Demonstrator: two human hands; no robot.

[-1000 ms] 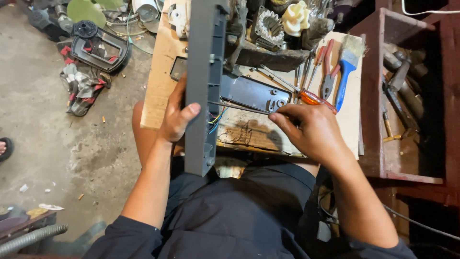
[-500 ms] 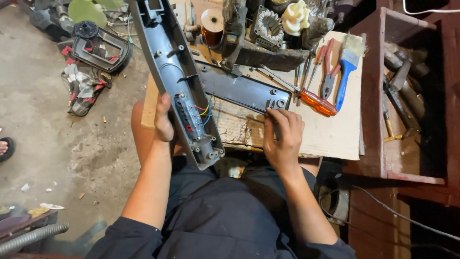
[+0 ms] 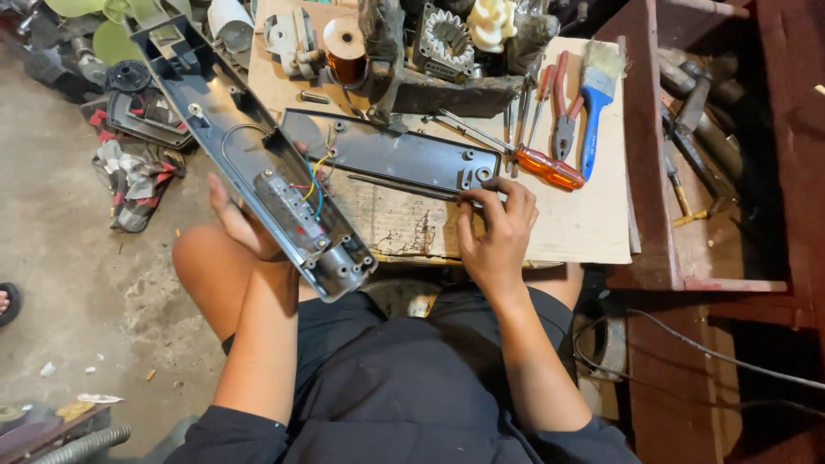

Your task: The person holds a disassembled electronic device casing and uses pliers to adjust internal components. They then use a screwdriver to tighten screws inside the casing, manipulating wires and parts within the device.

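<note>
My left hand [image 3: 236, 225] grips a long grey plastic housing [image 3: 249, 155] from underneath, tilted so its open inside faces up, showing coloured wires and a small switch block. My right hand [image 3: 497, 225] rests on the wooden board [image 3: 584, 228], its fingers closed on the end of a thin dark rod or screwdriver [image 3: 404, 185] that lies across the board. Just beyond lies the flat grey cover plate [image 3: 404, 155] of the housing.
An orange-handled screwdriver [image 3: 546, 167], red pliers [image 3: 563, 112], a blue brush [image 3: 595, 112], a copper coil [image 3: 345, 43] and motor parts crowd the board's far edge. A red wooden box [image 3: 687, 155] with tools stands right. Fan parts and rags [image 3: 133, 172] lie on the floor left.
The housing has turned from edge-on to open side up and swung left. My right hand has moved from the cover plate to the thin rod on the board.
</note>
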